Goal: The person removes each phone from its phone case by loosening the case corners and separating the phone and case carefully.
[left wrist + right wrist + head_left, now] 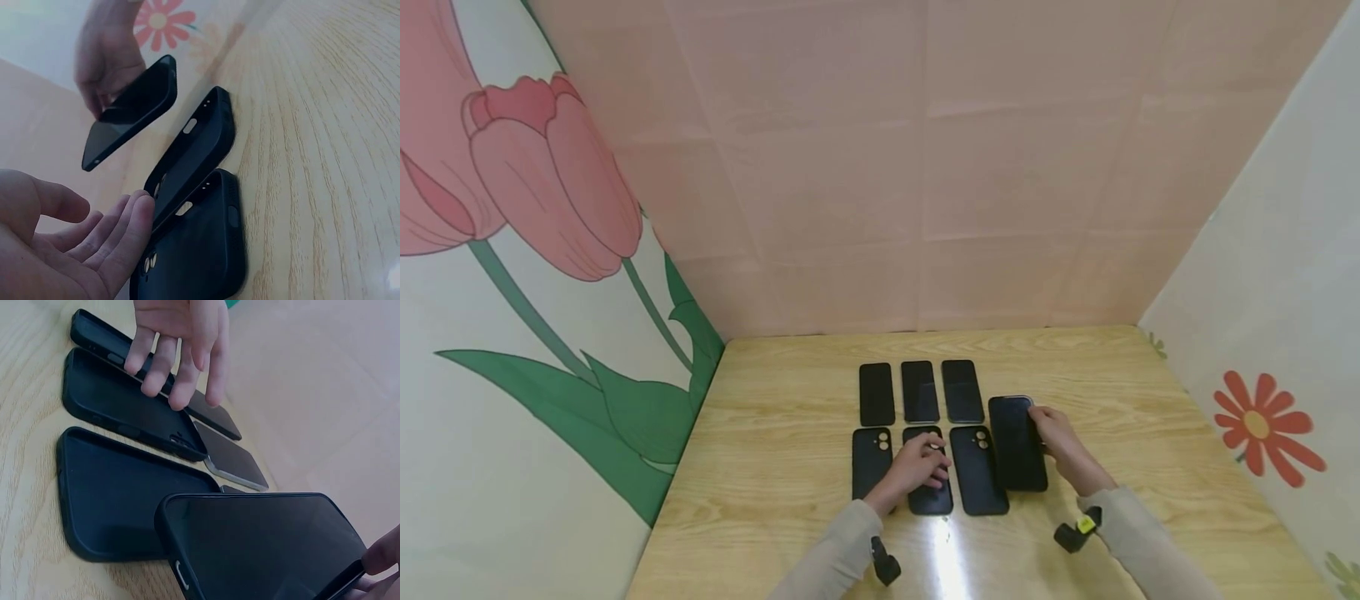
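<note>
My right hand point(1062, 437) grips a dark-screened smartphone point(1018, 446) by its right edge, held up off the table. In the right wrist view a black case point(164, 528) surrounds this phone's rim. My left hand point(917, 468), fingers loosely bent and holding nothing, hovers over the middle empty black phone case point(934, 500). To either side lie a left case point(867, 467) and a right case point(983, 487), each with camera holes at its top. The left wrist view shows the left fingertips point(142, 209) near the cases; whether they touch is unclear.
Behind the cases lie three dark phones in a row: left point(877, 396), middle point(921, 393) and right point(962, 393). All rest on a wood-grain table point(775, 433). A pinkish cloth wall point(917, 208) stands at the back, with flower-printed walls on both sides.
</note>
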The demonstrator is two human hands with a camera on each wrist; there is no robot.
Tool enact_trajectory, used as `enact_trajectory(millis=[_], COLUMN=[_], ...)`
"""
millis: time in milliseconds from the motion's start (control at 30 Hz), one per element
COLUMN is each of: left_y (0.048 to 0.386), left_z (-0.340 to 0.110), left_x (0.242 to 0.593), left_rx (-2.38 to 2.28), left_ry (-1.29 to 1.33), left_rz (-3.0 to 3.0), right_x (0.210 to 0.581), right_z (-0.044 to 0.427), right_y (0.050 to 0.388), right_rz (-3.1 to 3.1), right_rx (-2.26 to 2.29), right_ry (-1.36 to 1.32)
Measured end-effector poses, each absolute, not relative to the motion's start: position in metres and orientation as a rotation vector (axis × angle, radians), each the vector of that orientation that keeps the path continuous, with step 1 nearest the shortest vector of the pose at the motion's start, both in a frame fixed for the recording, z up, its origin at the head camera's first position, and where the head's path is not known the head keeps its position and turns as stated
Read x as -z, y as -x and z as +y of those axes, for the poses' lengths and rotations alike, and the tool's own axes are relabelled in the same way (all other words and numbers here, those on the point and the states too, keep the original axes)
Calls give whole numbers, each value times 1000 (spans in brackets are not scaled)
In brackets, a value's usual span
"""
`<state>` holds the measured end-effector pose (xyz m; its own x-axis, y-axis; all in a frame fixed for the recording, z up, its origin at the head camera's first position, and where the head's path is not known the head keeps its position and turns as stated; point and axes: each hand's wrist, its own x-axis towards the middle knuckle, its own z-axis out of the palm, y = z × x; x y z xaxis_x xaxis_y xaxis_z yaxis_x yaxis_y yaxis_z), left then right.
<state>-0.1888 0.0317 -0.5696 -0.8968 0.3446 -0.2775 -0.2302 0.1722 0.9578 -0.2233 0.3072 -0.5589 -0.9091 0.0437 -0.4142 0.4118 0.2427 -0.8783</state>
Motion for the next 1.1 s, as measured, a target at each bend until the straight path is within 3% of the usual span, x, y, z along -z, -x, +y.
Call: enact_trajectory(millis=[1100], left_y=[191], left_z=[41], left_x=[572], left_rx=[-1893], left_ry=[-125], left_rz=[2006], right_x=[544], right_z=[260], right_y=[219], right_rz=[2134], right_rx=[1843], right_ry=[-331])
